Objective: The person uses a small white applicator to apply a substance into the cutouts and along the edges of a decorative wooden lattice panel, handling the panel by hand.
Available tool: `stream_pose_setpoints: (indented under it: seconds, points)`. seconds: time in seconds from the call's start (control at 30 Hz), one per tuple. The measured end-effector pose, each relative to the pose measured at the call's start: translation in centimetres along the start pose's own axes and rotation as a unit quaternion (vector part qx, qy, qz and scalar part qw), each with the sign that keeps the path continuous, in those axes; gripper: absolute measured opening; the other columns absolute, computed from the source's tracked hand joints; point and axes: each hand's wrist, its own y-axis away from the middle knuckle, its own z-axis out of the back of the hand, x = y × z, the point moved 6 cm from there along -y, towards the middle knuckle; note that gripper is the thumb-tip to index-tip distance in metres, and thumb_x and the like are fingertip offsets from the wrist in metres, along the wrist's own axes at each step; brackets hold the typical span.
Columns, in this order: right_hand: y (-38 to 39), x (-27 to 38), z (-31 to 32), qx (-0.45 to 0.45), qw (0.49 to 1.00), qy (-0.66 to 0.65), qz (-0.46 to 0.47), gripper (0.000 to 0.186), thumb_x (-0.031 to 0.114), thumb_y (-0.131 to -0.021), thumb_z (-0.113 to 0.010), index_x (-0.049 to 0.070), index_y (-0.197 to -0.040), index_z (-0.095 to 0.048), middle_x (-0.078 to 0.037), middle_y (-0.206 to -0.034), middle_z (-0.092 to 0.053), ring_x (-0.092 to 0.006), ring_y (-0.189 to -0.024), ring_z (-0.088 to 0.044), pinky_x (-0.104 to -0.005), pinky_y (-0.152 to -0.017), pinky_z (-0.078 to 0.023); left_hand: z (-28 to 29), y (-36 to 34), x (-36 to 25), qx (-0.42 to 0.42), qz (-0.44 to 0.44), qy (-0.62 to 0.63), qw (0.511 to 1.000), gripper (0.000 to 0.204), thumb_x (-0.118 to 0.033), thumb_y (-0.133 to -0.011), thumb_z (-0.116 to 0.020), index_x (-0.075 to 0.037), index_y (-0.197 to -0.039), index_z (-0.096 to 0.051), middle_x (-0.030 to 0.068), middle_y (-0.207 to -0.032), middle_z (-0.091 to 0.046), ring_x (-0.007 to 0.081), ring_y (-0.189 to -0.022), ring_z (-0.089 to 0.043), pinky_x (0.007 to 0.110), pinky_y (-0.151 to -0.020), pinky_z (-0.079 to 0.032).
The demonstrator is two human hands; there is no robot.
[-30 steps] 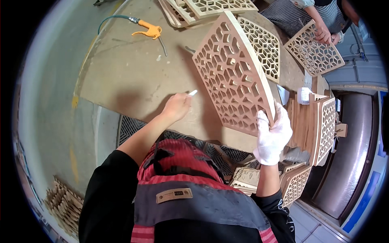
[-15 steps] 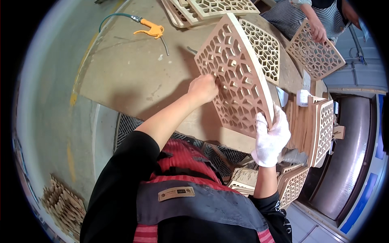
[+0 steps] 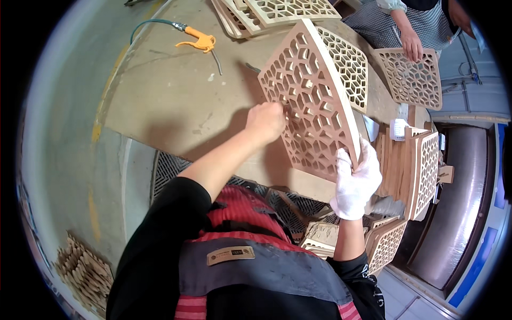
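Observation:
A wooden lattice panel (image 3: 313, 124) with a geometric cut-out pattern stands tilted on edge above the table. My right hand (image 3: 356, 178), in a white glove, grips its near right corner, thumb on the face and fingers behind. Bare and closed, my left hand (image 3: 265, 122) presses its fingertips against the left part of the panel's face, at the cut-outs. Whatever those fingers pinch is too small or hidden to make out. Behind the panel, another lattice panel (image 3: 354, 80) rests on the table.
On the table (image 3: 170, 96) lies a yellow air blow gun (image 3: 200, 40) with a green hose. Lattice panels (image 3: 282, 12) lie at the far edge; others (image 3: 426, 173) are stacked to the right. A co-worker's hand (image 3: 412, 45) touches a panel (image 3: 416, 80) at far right.
My left hand has shifted slightly, still against the panel's face. The panel I hold has turned a little. The co-worker's panel has swung to a different angle.

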Motion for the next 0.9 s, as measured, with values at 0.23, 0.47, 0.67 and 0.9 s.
stream_pose_setpoints:
  seconds: [0.23,0.47,0.67,0.9]
  points:
    - [0.0,0.7,-0.1,0.018,0.995,0.087,0.036,0.038,0.003,-0.079,-0.072,-0.007,-0.113,-0.06,-0.016,-0.096,-0.068,-0.0194,-0.086,-0.066,-0.0298,-0.083,-0.051,-1.3,1.0,4.2,0.226,0.095,0.283,0.927,0.041,-0.038,-0.095,-0.05,-0.004,-0.074,-0.059,0.0026,-0.058,-0.046,0.014,-0.046,-0.046,0.03,-0.043,-0.041]
    - [-0.3,-0.2,0.3,0.011,0.998,0.061,0.018,0.038,0.007,-0.079,-0.073,-0.007,-0.112,-0.06,-0.018,-0.097,-0.068,-0.0246,-0.086,-0.067,-0.0316,-0.083,-0.052,2.5,3.1,2.6,0.088,0.06,0.219,0.97,0.039,-0.031,-0.096,-0.043,-0.001,-0.083,-0.064,0.0125,-0.071,-0.063,0.0243,-0.065,-0.065,0.04,-0.066,-0.052]
    - [-0.1,0.5,0.1,0.019,0.993,0.111,0.046,0.039,0.01,-0.079,-0.073,-0.005,-0.112,-0.061,-0.018,-0.094,-0.068,-0.0264,-0.084,-0.067,-0.0324,-0.081,-0.052,1.5,0.4,0.5,0.107,0.045,0.176,0.978,0.039,-0.027,-0.096,-0.041,0.002,-0.091,-0.065,0.0191,-0.081,-0.067,0.0332,-0.083,-0.068,0.044,-0.076,-0.052]
    - [-0.2,0.0,0.1,0.009,0.997,0.071,0.005,0.038,0.009,-0.077,-0.074,-0.004,-0.111,-0.062,-0.017,-0.093,-0.068,-0.0279,-0.083,-0.067,-0.0322,-0.08,-0.052,2.9,-0.4,-0.9,0.041,0.018,0.159,0.986,0.033,-0.021,-0.088,-0.046,0.0,-0.1,-0.069,0.0247,-0.099,-0.067,0.0379,-0.099,-0.064,0.045,-0.088,-0.049]
